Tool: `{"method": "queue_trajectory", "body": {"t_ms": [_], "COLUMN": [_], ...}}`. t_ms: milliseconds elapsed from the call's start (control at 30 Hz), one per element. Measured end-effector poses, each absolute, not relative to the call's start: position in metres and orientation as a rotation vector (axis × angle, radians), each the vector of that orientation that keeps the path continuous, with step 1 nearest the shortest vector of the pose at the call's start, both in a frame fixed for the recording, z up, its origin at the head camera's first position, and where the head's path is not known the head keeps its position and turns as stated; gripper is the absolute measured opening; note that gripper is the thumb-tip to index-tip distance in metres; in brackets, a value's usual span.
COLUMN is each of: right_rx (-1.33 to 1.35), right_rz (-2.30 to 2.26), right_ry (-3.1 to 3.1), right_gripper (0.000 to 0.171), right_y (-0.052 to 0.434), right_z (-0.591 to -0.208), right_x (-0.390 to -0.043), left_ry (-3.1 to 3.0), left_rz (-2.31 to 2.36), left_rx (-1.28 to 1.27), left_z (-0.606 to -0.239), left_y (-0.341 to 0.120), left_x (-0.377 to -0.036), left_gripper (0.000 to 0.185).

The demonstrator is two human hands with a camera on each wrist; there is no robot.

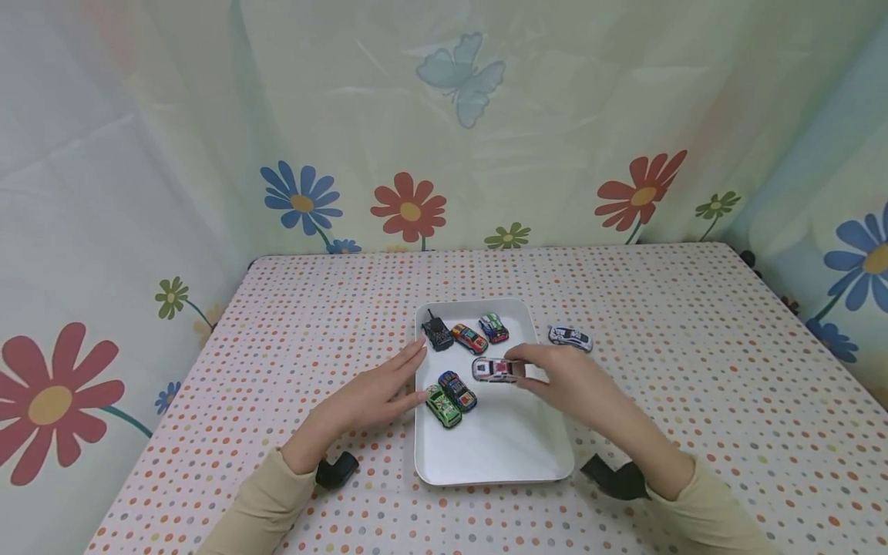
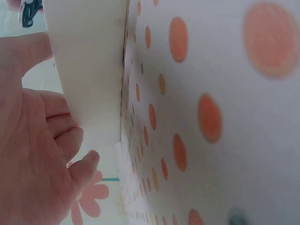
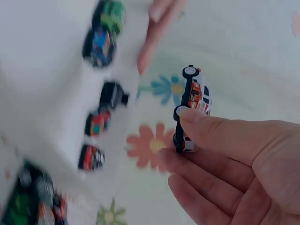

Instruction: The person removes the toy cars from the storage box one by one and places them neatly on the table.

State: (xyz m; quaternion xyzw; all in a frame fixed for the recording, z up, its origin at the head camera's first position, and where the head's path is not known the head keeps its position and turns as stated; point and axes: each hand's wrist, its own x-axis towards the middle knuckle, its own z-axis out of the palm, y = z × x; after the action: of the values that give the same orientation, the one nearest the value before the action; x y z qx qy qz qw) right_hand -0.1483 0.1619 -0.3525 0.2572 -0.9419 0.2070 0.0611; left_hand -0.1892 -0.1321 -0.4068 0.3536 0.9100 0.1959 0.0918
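A white tray [image 1: 486, 476] lies in the middle of the dotted table. My right hand [image 1: 519, 367] pinches a white and red toy car [image 1: 492, 370] between thumb and fingers, just above the tray's middle. The right wrist view shows the same car [image 3: 192, 105] held on its side. My left hand [image 1: 415, 378] rests with straight fingers against the tray's left rim; the left wrist view shows the tray wall [image 2: 89, 70] beside its palm. In the tray sit a black car [image 1: 437, 335], an orange car [image 1: 469, 338], a blue and red car [image 1: 494, 328], a blue car [image 1: 458, 390] and a green car [image 1: 443, 406].
Another white toy car [image 1: 570, 338] stands on the tablecloth just right of the tray. Flowered curtains close off the back and both sides. Bare tablecloth [image 1: 694, 385] stretches around the tray. A black wrist camera [image 1: 338, 470] sits under each forearm.
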Motion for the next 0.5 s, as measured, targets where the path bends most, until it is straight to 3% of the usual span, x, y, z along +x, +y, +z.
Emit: {"method": "queue_trajectory", "body": {"t_ms": [300,500], "right_rx": [0.464,0.343], "right_rz": [0.719,0.646], "right_ry": [-2.901,-2.934], "right_gripper": [0.026,0.028], "right_y": [0.232,0.282], "right_z": [-0.34,-0.358], "right_x": [-0.176,-0.192], "left_ry": [2.713,2.715], "left_rz": [0.558,0.561], "left_rx": [1.035,1.037], "left_z": [-0.409,-0.41], "left_y": [-0.134,-0.133], "left_x": [-0.19,-0.191], "left_gripper": [0.072,0.071]}}
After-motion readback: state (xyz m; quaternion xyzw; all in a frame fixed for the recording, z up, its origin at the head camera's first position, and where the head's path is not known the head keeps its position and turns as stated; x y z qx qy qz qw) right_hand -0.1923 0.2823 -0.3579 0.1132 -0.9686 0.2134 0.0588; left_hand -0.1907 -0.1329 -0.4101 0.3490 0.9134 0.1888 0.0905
